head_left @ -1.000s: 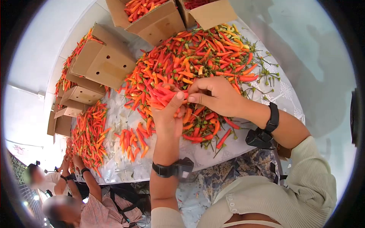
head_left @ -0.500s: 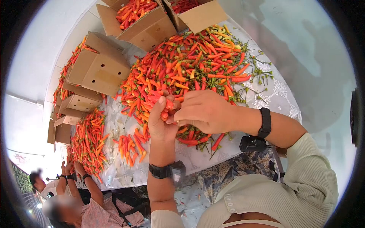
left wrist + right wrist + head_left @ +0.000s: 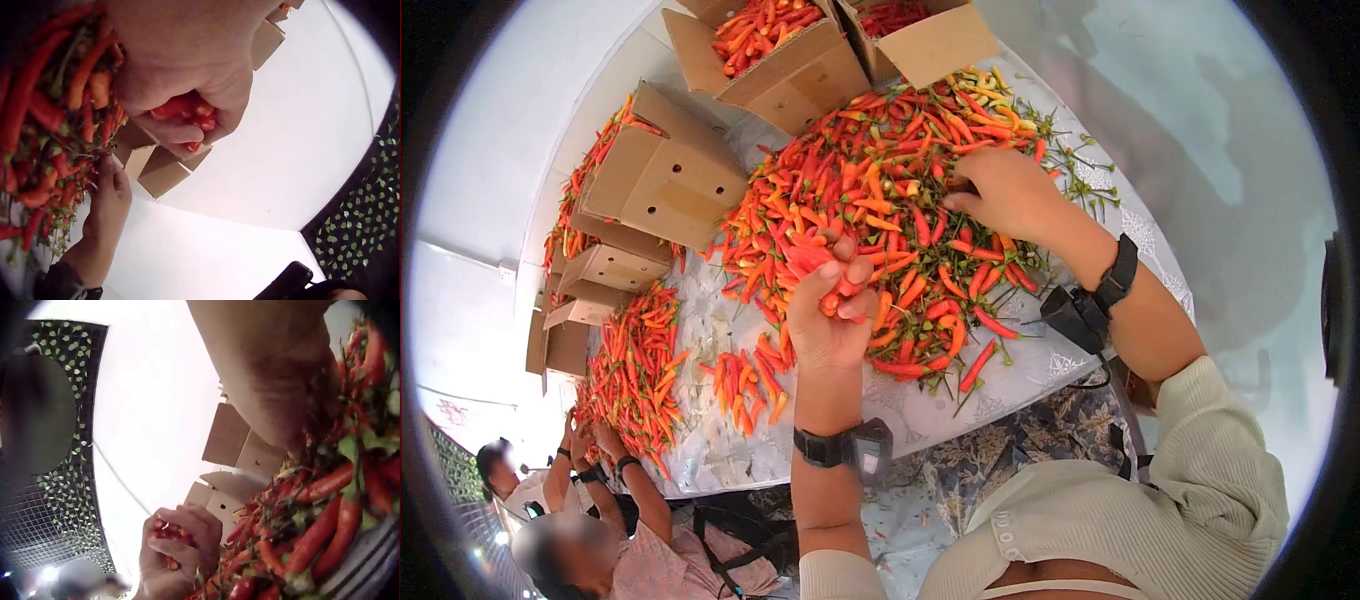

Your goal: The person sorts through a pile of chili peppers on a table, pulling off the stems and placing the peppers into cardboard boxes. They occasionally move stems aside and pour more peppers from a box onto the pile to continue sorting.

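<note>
A handful of red chili peppers (image 3: 184, 109) sits in my left hand (image 3: 832, 325), whose fingers and thumb curl round it above the pile. Only the stemless ends of those peppers show between the fingers in the left wrist view. My right hand (image 3: 1012, 198) reaches into the far right part of the big chili pile (image 3: 830, 170), palm down with fingers bent. The pile hides its fingertips, so I cannot tell whether they pinch a pepper. Many peppers around it are red or orange with green stems.
Cardboard boxes (image 3: 665, 185) filled with chilies line the table's far and left sides. Loose green stems (image 3: 1090, 180) lie at the right edge. A small chili group (image 3: 745, 385) and another heap (image 3: 635, 370) lie to the left, where two other people (image 3: 640, 545) work.
My right hand has left the left hand's side and moved away and right to the pile. The left hand keeps its handful of chilies nearly in place.
</note>
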A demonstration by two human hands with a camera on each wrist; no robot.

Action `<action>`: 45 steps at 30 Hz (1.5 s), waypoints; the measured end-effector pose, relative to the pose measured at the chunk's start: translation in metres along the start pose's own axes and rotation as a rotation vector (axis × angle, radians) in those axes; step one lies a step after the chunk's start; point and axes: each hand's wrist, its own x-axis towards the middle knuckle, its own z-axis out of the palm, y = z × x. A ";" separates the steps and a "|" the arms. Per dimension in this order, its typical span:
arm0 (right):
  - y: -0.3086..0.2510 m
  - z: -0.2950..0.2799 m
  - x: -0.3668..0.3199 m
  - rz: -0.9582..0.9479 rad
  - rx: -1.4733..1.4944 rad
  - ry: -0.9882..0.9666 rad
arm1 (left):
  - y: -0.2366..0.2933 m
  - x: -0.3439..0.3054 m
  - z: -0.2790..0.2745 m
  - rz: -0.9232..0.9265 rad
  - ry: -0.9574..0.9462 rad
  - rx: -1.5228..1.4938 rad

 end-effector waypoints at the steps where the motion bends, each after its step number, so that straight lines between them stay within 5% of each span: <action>1: 0.001 -0.001 0.000 -0.010 0.004 -0.048 | 0.000 0.000 -0.001 0.003 -0.002 0.005; 11: 0.000 -0.003 0.002 -0.156 0.081 -0.087 | -0.001 0.000 0.001 -0.016 0.055 -0.044; 14: -0.011 0.003 0.007 -0.167 0.472 0.200 | 0.001 0.000 0.001 -0.048 0.078 -0.027; 20: -0.037 0.001 -0.003 -0.116 1.227 0.247 | -0.006 -0.001 0.010 -0.063 0.209 0.262; 23: -0.049 0.009 -0.011 -0.132 1.274 0.294 | -0.009 -0.002 0.015 -0.062 0.214 0.387; 26: -0.062 0.012 -0.020 -0.239 1.275 0.382 | -0.010 -0.001 0.023 -0.014 0.268 0.422; 30: -0.063 0.004 -0.024 -0.588 0.810 0.383 | -0.008 -0.001 0.012 0.018 0.250 0.323; 34: -0.063 0.014 -0.020 -0.663 0.740 0.464 | -0.006 -0.001 0.007 0.100 0.224 0.341; 45: -0.065 0.015 -0.023 -0.498 0.607 0.391 | -0.008 -0.003 0.012 0.184 0.239 0.427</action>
